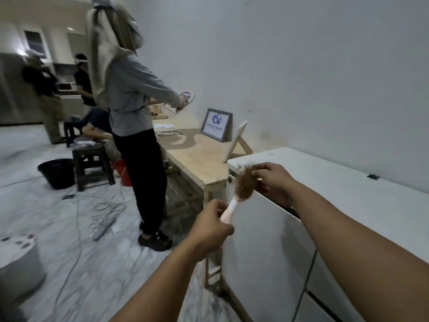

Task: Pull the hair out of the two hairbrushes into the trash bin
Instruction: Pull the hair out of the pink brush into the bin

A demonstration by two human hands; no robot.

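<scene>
Home interior, kitchen cabinets (34, 43), wooden table (199, 156)

Two bare forearms in view, no sleeves, no watch or bands on either wrist. Left hand (212, 225) and right hand (274, 182): no gloves; rings prob. none, but fingers too blurry to confirm.

Dim, flat indoor light with a bluish-grey cast; the white wall (301, 66) shades darker toward the corners. A soft shadow falls on the wooden table (197, 154). Edges bow (wide-angle lens), and the whole frame is slightly soft.
</scene>
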